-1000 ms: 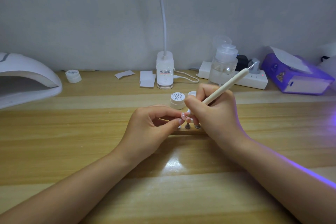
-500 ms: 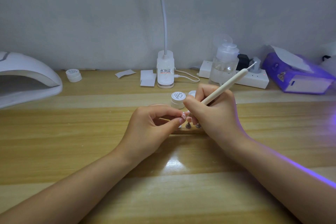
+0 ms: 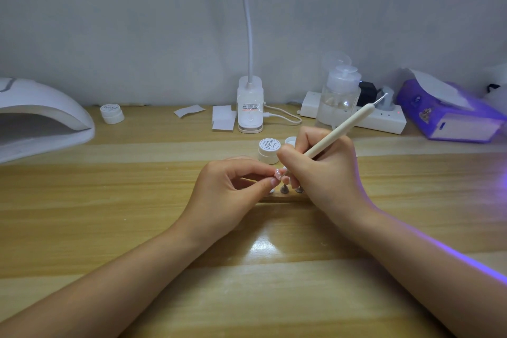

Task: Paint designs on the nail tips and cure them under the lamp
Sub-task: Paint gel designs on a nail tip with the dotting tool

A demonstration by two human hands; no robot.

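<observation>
Head view: mid-worktop (image 3: 82, 214), the left hand (image 3: 230, 195) pinches a small pink nail tip (image 3: 278, 174) between thumb and forefinger. The right hand (image 3: 323, 173) grips a cream brush (image 3: 340, 132), its tip at the nail. The curing lamp (image 3: 41, 118) sits at the far left edge.

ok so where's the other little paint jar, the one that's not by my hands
In the head view, the small white jar sits at the far left of the table, near the wall, just right of the curing lamp.
</observation>
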